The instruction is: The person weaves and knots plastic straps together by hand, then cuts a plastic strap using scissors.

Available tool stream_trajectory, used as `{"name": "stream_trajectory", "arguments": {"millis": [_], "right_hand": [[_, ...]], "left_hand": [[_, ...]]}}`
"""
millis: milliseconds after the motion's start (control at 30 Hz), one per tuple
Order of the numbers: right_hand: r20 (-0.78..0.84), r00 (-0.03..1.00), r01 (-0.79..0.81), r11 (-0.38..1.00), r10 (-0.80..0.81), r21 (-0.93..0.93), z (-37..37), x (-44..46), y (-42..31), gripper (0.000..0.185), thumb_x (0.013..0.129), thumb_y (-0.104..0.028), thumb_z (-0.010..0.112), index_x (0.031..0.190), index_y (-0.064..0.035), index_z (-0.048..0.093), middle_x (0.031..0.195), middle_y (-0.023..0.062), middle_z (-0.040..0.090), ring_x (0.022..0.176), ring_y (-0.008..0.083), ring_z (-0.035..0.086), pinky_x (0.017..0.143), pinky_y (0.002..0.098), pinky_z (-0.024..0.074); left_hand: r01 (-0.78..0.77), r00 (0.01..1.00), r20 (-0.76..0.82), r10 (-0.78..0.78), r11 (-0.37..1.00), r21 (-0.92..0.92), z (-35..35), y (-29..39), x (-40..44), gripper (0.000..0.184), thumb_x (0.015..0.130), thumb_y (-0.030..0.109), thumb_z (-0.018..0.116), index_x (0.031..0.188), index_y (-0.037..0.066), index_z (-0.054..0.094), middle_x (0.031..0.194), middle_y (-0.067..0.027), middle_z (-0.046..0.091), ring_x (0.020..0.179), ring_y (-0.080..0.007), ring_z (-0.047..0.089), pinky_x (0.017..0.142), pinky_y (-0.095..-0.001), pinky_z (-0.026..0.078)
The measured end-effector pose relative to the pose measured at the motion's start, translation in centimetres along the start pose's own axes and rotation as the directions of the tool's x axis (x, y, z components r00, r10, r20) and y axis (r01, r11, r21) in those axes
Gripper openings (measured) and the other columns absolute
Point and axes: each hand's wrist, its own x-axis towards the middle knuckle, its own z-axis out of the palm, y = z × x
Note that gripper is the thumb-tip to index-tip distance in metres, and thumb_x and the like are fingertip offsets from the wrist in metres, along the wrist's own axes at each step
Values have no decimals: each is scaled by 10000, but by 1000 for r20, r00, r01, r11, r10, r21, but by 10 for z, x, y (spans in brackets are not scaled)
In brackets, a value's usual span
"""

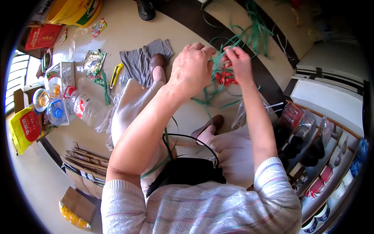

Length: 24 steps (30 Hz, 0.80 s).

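Observation:
My left hand [193,67] is raised in front of me with its back toward me and its fingers curled. Green plastic strips [218,50] run from its fingertips across to my right hand [237,62], which pinches one between thumb and fingers. More of these strips loop down below both hands and trail over the floor. Just beneath the hands, a red bundle [226,78] shows among the strips; its kind is unclear. A big tangle of green strips [255,27] lies on the floor beyond my right hand.
To the left are a yellow utility knife [115,76], a grey cloth [136,58], a plastic bottle [87,107] and a white basket [67,74]. A yellow bucket [78,17] stands at the upper left. A shoe rack [323,156] is on the right. A black bag [183,171] rests against my lap.

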Motion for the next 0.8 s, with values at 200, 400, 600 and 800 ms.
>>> {"name": "stream_trajectory", "arguments": {"millis": [200,400,600,800], "right_hand": [[21,979,196,963,-203,188,-10,-57,-112,163,877,-181,581,917,-23,592,765,44,615,668,117,608,520,207,447],[-229,952,136,952,-201,-273,-48,-110,-139,198,891,-209,563,855,-16,594,775,59,621,625,105,600,501,201,430],[-90,769,432,618,-633,-656,-60,-131,-127,162,856,-160,611,921,-12,625,803,33,631,747,96,575,706,228,457],[14,972,232,956,-234,-177,-86,-136,-124,188,888,-172,572,867,11,606,663,-20,537,593,43,473,551,187,398]], "left_hand": [[168,963,260,-75,919,-356,-2,36,9,251,787,141,581,1004,18,606,762,-120,613,701,-249,602,651,-337,478],[292,934,357,-25,632,-718,22,57,13,203,844,102,577,1000,-23,611,622,-2,544,520,-58,473,474,-215,394],[407,819,555,146,534,-741,27,59,14,175,834,108,610,951,-21,619,669,-26,592,503,-58,462,455,-212,374],[471,827,530,187,281,-836,43,60,31,205,834,201,633,908,10,640,673,-26,597,548,-71,531,477,-196,407]]}}
